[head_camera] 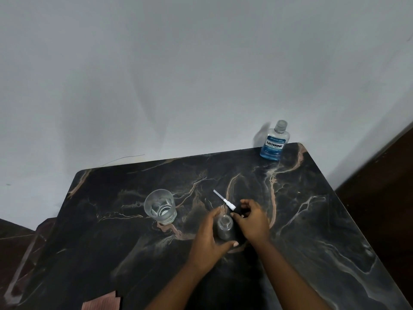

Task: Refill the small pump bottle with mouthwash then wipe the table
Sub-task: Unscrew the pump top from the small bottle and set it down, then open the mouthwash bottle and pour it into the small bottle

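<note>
Marble-veined dark bench (pixel 312 220) carries a small clear bottle (pixel 224 227), uncapped, gripped by the left hand (pixel 209 240). Right hand (pixel 252 220) holds what seems the black pump (pixel 232 208) with its white tube. Ribbed glass tumbler (pixel 159 206) left; blue mouthwash bottle (pixel 274 142) at the far edge.
</note>
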{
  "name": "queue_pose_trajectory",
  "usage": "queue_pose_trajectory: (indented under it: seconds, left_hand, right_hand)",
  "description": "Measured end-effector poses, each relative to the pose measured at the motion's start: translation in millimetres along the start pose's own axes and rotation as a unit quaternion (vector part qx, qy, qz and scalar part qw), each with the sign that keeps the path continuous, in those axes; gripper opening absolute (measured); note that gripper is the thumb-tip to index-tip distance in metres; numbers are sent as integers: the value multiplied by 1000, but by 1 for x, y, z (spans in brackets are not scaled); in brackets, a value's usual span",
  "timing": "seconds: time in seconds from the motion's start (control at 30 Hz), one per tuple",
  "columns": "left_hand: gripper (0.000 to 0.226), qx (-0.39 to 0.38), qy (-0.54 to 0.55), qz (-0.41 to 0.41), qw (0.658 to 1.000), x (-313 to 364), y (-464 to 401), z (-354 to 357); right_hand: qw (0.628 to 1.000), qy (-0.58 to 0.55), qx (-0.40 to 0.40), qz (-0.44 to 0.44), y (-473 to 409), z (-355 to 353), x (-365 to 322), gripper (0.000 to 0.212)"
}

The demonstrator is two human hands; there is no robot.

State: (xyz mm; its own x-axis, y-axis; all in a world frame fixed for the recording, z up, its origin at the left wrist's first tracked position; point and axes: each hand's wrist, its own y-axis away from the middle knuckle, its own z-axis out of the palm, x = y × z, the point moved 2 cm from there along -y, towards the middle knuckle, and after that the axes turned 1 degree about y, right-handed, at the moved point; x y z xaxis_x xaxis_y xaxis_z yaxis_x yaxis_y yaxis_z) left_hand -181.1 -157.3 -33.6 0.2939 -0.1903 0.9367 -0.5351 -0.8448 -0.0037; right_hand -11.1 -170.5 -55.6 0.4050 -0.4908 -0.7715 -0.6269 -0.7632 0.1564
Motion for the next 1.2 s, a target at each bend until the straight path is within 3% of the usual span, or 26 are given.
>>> queue_pose_trajectory:
  seconds: [0.13, 0.3, 0.7, 1.0, 1.2]
  left_hand:
    - [100, 18, 13, 13, 1000, 10, 8, -11]
    - [81, 62, 22, 92, 994, 42, -1, -31]
    - [38, 72, -41, 87, 993, 82, -32, -28]
    - [21, 53, -40, 127, 990, 111, -58, -20]
    - [24, 37, -40, 118, 992, 142, -111, -3]
  right_hand:
    - [999, -31, 14, -10, 6, -9, -4, 57]
    - [996, -81, 24, -3, 6, -24, -8, 74]
    - [995, -94, -15, 8, -4, -45, 7, 36]
    - [998, -51, -27, 5, -16, -70, 12, 33]
    - [1000, -22, -2, -19, -53, -96, -1, 29]
